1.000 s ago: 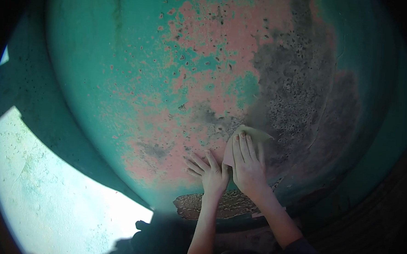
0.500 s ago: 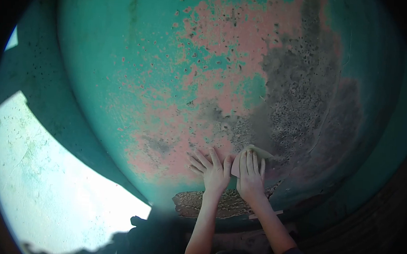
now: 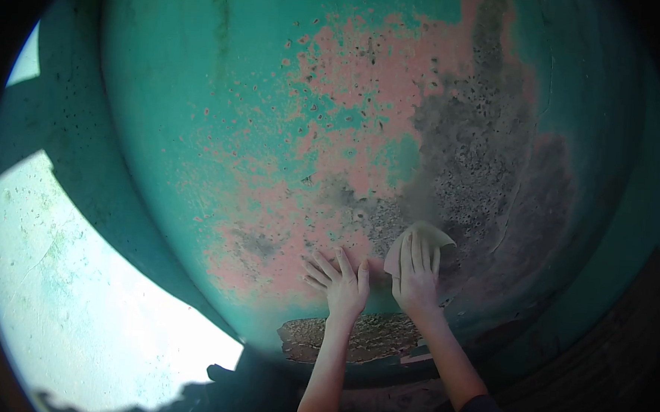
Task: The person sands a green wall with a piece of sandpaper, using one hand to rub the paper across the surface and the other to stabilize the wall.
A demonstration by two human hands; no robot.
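A large curved green metal panel [image 3: 156,107] fills the view, worn through to pink and dark grey patches full of small pits. My left hand [image 3: 346,290] rests on its lower pink part, fingers spread and nothing in them. Just to the right, my right hand [image 3: 417,287] presses a folded pale sheet, which looks like sandpaper [image 3: 436,234], against the edge of the grey patch [image 3: 481,162]. Its fingers lie close together over the sheet, whose rounded top and left edge stick out past them. The face of the sheet against the metal is hidden.
Below my hands, a rough brown hole or flaked strip [image 3: 353,338] runs along the panel's lower edge. Bright sunlit ground [image 3: 116,292] shows at lower left, beside a dark green curved side piece [image 3: 59,110]. Deep shadow covers the lower right.
My right hand has slid a little to the right and up with the sandpaper, widening the gap between my hands. My left hand stays spread on the panel. The view has shifted slightly.
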